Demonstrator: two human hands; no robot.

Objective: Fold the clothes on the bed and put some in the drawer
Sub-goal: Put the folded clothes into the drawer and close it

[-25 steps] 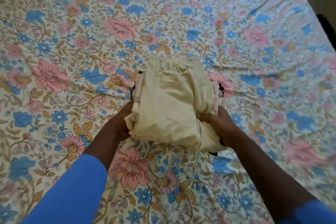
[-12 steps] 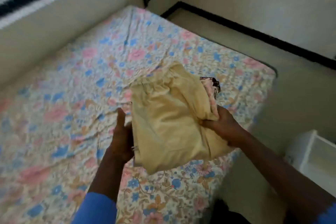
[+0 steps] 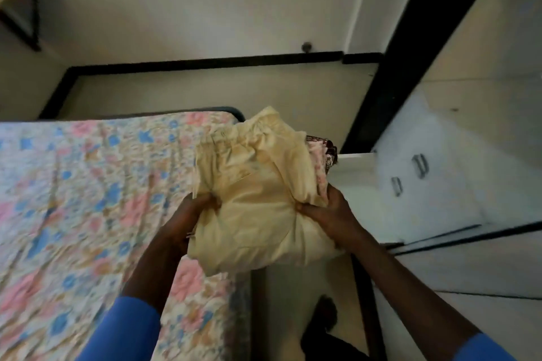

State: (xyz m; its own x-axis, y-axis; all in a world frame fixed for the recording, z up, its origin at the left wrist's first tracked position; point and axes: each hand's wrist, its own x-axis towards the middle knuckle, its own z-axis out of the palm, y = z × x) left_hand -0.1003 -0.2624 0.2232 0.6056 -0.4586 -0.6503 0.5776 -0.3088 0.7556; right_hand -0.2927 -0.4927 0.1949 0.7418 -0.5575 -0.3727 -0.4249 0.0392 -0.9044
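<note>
**folded bundle held between bed and drawers**

the folded bundle [image 3: 258, 202] is held in the air over the right edge of the bed [image 3: 73, 199] and partly over the strip of floor [image 3: 281, 287] beside it. a cream garment is wrapped over the top, and a patterned pink-and-dark piece [image 3: 322, 152] shows at the far right edge.

the bundle is clamped from both sides. the left grip [image 3: 187, 220] is curled round the near left edge, and the right grip [image 3: 331, 214] is curled round the near right edge with its thumb pressed onto the cream cloth. this two-sided squeeze is judged to keep the stacked layers from sliding apart and the folds from opening.

a white drawer unit [image 3: 416, 208] stands just right of the bed, across the narrow floor. two metal handles [image 3: 420, 165] can be made out on it. the drawer fronts look closed, though this cannot be told for certain through the blur.

folding of this stack is judged finished, with stowing not yet done. one grip would have to be freed to pull a drawer, so the bundle would need to be propped or set down first. otherwise the lower pieces could slip out.

further out, blue sleeves [image 3: 126, 328] are seen on the forearms, and a foot [image 3: 322, 311] is seen on the floor below the bundle.
</note>
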